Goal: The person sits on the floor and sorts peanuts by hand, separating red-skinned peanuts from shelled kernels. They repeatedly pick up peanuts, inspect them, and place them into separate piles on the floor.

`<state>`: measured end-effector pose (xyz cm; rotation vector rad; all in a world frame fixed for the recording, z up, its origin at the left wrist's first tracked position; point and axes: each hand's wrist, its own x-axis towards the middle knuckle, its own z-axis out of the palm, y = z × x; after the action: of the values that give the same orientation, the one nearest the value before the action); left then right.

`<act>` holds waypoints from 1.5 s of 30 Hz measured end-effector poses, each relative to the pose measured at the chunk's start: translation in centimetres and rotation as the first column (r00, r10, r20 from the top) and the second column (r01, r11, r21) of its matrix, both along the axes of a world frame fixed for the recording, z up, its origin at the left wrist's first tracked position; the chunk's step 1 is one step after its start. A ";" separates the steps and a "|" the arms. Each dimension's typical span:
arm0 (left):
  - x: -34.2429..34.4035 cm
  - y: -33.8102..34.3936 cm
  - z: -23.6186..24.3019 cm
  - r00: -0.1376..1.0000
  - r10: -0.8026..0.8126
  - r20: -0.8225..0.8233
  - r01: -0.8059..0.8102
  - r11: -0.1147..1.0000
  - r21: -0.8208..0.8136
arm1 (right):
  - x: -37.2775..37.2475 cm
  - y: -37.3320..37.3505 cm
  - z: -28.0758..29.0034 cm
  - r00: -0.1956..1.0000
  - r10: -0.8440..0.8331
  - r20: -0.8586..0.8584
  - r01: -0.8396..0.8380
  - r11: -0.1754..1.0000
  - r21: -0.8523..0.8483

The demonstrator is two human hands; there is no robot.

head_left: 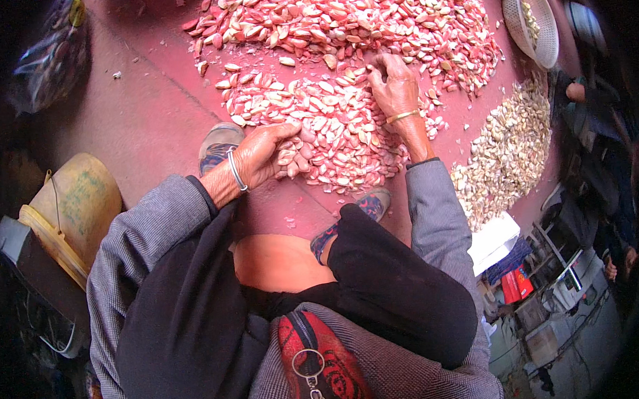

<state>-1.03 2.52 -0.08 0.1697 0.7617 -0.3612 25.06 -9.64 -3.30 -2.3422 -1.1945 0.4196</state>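
Observation:
A near heap of pinkish garlic cloves lies on the red floor in front of me. My left hand rests at its left edge, with the thumb stretched out over the cloves and the fingers curved but apart among them. At the heap's upper right, my right hand has thumb and forefinger drawn together in a pinch; whatever is between the tips is too small to make out. Just beyond it spreads a larger heap of pink-skinned garlic cloves.
Paler cloves form another heap at right, below a tilted pale colander. A yellowish bucket stands at left, with a filled plastic bag farther off. My shoes flank the near heap. Another person's hand shows at far right.

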 end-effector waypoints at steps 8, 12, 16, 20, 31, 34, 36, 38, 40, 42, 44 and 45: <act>-0.3 -0.1 -0.6 0.999 -0.013 0.030 0.014 1.000 -0.014 | -0.3 1.7 -0.8 0.993 0.025 0.113 -0.030 0.998 0.049; -0.3 0.0 -0.4 1.000 -0.004 0.019 0.004 1.000 0.003 | -0.3 2.1 -1.9 0.982 0.033 0.185 -0.040 0.999 0.032; -0.1 -0.1 -0.1 1.000 -0.008 0.012 0.008 0.999 0.032 | 0.0 1.6 -1.7 0.994 -0.005 0.108 0.005 1.000 0.004; 0.0 0.1 0.1 1.000 -0.019 -0.010 0.019 0.999 0.035 | -0.9 1.0 0.7 0.981 -0.176 -0.082 0.172 0.983 -0.058; 0.2 0.1 -0.3 0.999 -0.003 -0.039 0.002 1.000 -0.023 | -7.7 -0.6 7.1 0.857 0.253 -0.450 -0.168 0.961 0.219; 0.0 0.2 -0.3 0.999 0.015 -0.028 -0.016 0.999 -0.042 | -4.4 -0.6 5.0 0.953 0.034 -0.301 0.008 0.990 0.138; 0.0 0.1 -0.3 0.999 0.046 -0.023 -0.047 0.996 -0.077 | -2.4 -0.9 3.6 0.964 -0.065 -0.257 0.096 0.989 0.110; 0.0 0.3 -0.4 0.999 0.050 0.008 -0.049 0.995 -0.091 | -0.8 -1.1 2.3 0.963 -0.163 -0.216 0.173 0.984 0.030; -0.1 0.4 -0.5 0.997 0.058 0.047 -0.053 0.994 -0.098 | -0.1 -1.3 1.3 0.990 -0.045 -0.132 0.050 0.998 0.031; -0.1 0.4 -0.4 0.994 0.061 0.091 -0.053 0.995 -0.089 | 0.1 -1.4 0.4 0.991 0.110 -0.073 -0.108 0.993 0.038; -0.1 0.4 -0.5 0.993 0.059 0.106 -0.047 0.992 -0.113 | 0.0 -1.4 -0.4 0.989 0.068 -0.132 -0.060 0.996 0.065; -0.1 0.4 -0.4 0.992 0.054 0.111 -0.042 0.993 -0.106 | 0.0 -1.4 -0.7 0.987 0.047 -0.153 -0.036 0.997 0.070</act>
<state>-1.13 2.90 -0.50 0.0734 0.6316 -0.3419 25.05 -11.04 -4.02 -2.1882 -1.1673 0.5559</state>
